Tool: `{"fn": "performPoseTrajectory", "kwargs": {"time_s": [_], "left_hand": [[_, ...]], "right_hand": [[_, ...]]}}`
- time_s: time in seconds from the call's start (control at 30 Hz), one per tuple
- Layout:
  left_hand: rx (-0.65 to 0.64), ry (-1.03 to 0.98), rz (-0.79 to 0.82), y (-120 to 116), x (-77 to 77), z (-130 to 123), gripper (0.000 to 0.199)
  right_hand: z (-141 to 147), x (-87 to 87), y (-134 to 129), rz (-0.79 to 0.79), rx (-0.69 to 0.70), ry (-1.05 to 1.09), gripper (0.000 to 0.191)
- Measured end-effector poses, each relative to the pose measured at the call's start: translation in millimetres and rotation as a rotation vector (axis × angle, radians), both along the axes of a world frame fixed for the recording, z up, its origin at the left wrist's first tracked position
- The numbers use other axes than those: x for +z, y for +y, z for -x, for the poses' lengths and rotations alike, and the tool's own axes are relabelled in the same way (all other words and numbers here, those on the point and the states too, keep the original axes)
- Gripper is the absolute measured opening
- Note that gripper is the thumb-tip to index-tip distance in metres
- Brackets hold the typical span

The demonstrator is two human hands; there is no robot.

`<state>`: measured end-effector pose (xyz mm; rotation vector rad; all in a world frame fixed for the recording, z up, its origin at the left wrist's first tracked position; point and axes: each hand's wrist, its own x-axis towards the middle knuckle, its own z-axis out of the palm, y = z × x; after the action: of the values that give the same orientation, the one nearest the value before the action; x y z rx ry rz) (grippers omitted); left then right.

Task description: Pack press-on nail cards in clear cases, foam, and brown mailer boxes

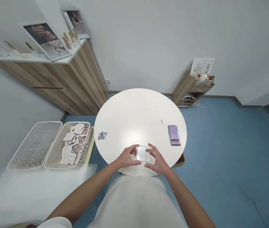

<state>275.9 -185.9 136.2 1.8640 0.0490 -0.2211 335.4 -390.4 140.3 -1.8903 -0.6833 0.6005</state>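
A small clear, shiny rectangular case (143, 154) is held over the near edge of the round white table (134, 110). My left hand (127, 156) grips its left side, thumb below and fingers above. At its right side is my right hand (157, 159), its thumb and fingers curved around the case, index finger at the upper edge. A sheet of small blue and silver pieces (102, 135) lies at the table's left. On the right part of the table rests a purple packet (174, 135), blurred in the picture.
Left of the table stand a white basket of cards and packets (88, 152) and a second basket holding clear plastic (60, 126). Behind are a wooden cabinet (82, 82) with framed pictures and a small wooden shelf (183, 84). A brown box (180, 161) sits below the table's right edge.
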Motion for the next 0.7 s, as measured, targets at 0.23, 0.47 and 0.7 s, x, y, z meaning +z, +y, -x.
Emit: {"fn": "performPoseTrajectory", "kwargs": {"time_s": [0.23,0.47,0.7], "left_hand": [[0.030,0.008,0.127,3.6,-7.0,2.3,0.091],[0.091,0.039,0.195,4.2,-2.8,7.1,0.083],[0.123,0.042,0.241,-2.4,-1.3,6.5,0.077]], "right_hand": [[-2.2,-1.5,8.7,-0.037,-0.029,-0.048,0.049],[-4.9,-9.2,16.9,-0.120,-0.040,0.000,0.049],[-14.1,-9.3,16.8,-0.247,-0.020,0.139,0.044]]}}
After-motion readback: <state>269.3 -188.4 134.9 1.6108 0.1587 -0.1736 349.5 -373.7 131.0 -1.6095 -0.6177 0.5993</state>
